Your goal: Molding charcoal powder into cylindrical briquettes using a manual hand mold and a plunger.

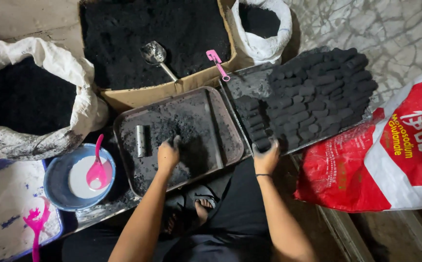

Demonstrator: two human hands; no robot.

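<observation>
Black powder is filling the big cardboard box [123, 97] at top, with a metal scoop [155, 53] and a small pink scoop [216, 62] lying in it. White woven sack [51, 63] of the same black powder is sitting at left, a smaller white sack [264, 43] at top right, and a red-and-white plastic bag [390, 150] is lying at right. Dark flat tray [242, 85] is carrying rows of stacked black cylindrical briquettes [317, 92]. Brown rectangular metal tray [225, 145] in the centre is holding loose black powder and a short metal tube mould [141, 140] lying on its side near the left edge. Blue round bowl [55, 187] of white liquid is holding a pink spoon [96, 170]. Left hand [167, 155] is pressing down into the powder on the brown tray, fingers curled, grip contents unclear. Right hand [266, 157] is closing around one black briquette [262, 144] at the near edge of the dark tray.
</observation>
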